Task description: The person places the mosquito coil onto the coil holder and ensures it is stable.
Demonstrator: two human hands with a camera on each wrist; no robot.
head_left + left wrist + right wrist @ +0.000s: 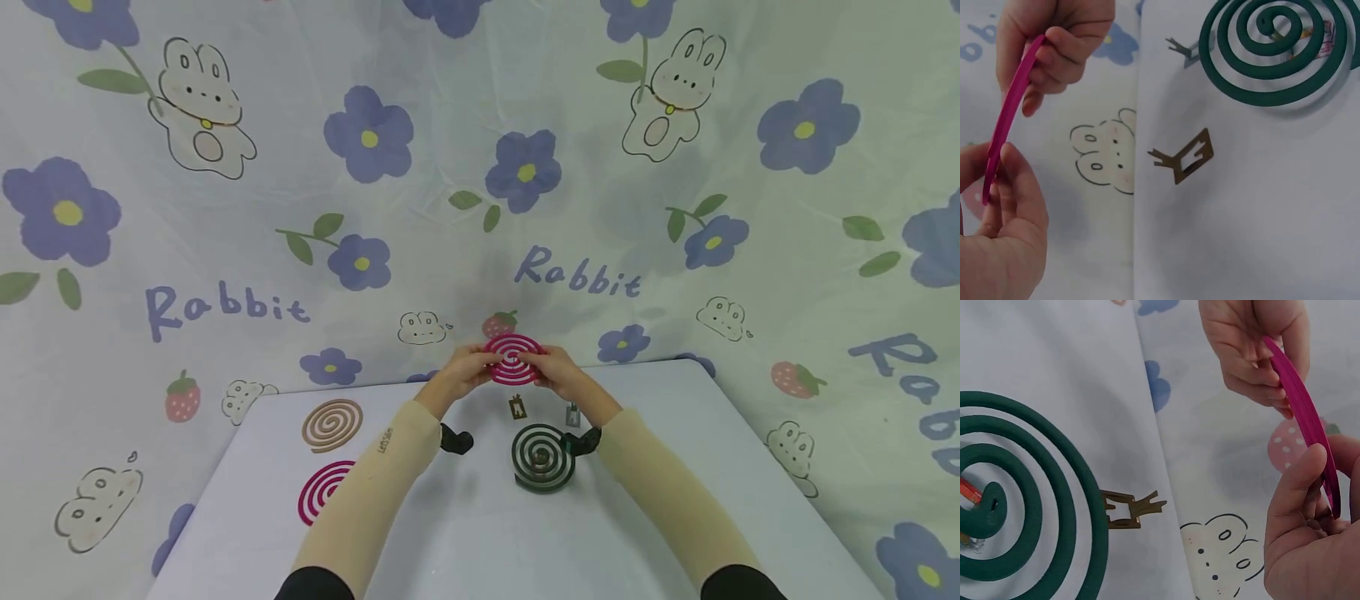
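Note:
A pink mosquito coil [513, 375] is held up at the far edge of the table, its spiral face toward the head camera. My left hand [467, 371] pinches its left rim between thumb and fingers. On the opposite rim, my right hand [558, 372] grips it the same way. Both wrist views show the coil edge-on, as a thin pink strip [1013, 106] between the two hands. Below the hands, a small brass-coloured metal coil stand [517, 407] lies on the table, with a silver one [573, 415] near my right wrist.
A dark green coil [543, 487] lies nearer on the white table [480, 533], with a small wrapped item visible through its rings. At the left are a tan coil [332, 425] and another pink coil [318, 492], partly hidden by my left sleeve. A patterned cloth [450, 167] hangs behind.

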